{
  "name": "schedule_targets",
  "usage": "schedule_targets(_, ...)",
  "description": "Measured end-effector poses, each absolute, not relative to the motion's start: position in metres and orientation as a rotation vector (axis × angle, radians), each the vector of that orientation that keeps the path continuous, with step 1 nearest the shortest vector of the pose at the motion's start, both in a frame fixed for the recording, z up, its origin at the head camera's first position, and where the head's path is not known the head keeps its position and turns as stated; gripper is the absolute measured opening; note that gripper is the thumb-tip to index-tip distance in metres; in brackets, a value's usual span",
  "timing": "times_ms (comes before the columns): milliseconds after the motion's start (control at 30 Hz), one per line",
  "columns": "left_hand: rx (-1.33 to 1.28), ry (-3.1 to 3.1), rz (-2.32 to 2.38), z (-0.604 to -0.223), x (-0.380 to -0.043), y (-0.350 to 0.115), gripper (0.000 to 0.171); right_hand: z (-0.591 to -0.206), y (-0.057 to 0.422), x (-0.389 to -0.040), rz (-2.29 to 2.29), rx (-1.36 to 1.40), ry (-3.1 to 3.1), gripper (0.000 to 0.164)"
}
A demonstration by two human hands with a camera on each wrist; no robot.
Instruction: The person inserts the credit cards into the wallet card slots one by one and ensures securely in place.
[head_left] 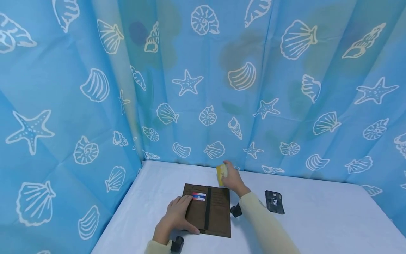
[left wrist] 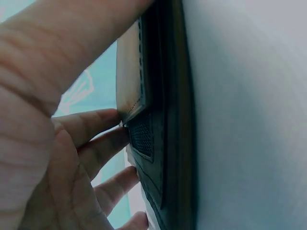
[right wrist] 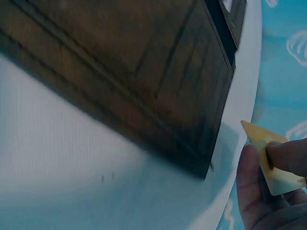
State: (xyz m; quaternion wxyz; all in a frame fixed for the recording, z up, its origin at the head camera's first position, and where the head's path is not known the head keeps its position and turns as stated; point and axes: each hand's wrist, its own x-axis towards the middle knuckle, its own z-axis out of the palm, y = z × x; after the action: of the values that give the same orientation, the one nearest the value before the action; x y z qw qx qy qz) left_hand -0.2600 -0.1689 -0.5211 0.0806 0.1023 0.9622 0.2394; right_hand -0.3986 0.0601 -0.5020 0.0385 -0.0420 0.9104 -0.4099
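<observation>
A brown wallet (head_left: 219, 215) lies unfolded on the white table, its card slots facing up and a dark band down its middle. My left hand (head_left: 177, 214) rests on the wallet's left half, fingers spread at its left side and thumb along the near edge. In the left wrist view, the fingertips (left wrist: 125, 136) touch the wallet (left wrist: 156, 158). A red, white and blue card (head_left: 199, 196) sits in a left-side slot. Beyond the wallet's far right corner, my right hand (head_left: 234, 179) pinches a yellow card (head_left: 221, 173) between thumb and fingers, also seen in the right wrist view.
A small stack of black cards (head_left: 274, 201) marked "Vip" lies on the table (head_left: 320, 215) to the right of the wallet. A blue curtain (head_left: 203, 88) with white shell and starfish drawings hangs behind the table and along its left side.
</observation>
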Motion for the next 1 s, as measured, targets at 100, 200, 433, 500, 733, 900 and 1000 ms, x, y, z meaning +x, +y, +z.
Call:
schedule_targets(100,0.293,2.871,0.730,-0.522,-0.260,-0.167,0.118,-0.504,0.052,-0.397,-1.270,-0.174,2.799,0.075)
schedule_targets(200,0.287,2.873,0.747,-0.523,-0.261,-0.167,0.117,-0.504,0.046,-0.395,-1.311,-0.199,2.795,0.074)
schedule_targets(433,0.268,2.873,0.742,-0.524,-0.262,-0.170,0.118,-0.507,0.029,-0.393,-1.477,-0.279,2.667,0.073)
schedule_targets(500,0.266,2.873,0.730,-0.524,-0.262,-0.171,0.118,-0.510,0.022,-0.391,-1.498,-0.293,2.626,0.071)
schedule_targets(733,0.253,2.858,0.730,-0.525,-0.265,-0.174,0.117,-0.516,0.003,-0.387,-1.457,-0.378,2.634,0.063)
schedule_targets(900,0.293,2.853,0.743,-0.525,-0.266,-0.172,0.117,-0.518,-0.003,-0.384,-1.432,-0.375,2.656,0.061)
schedule_targets(1000,0.311,2.852,0.739,-0.525,-0.264,-0.172,0.117,-0.521,-0.004,-0.382,-1.408,-0.358,2.657,0.061)
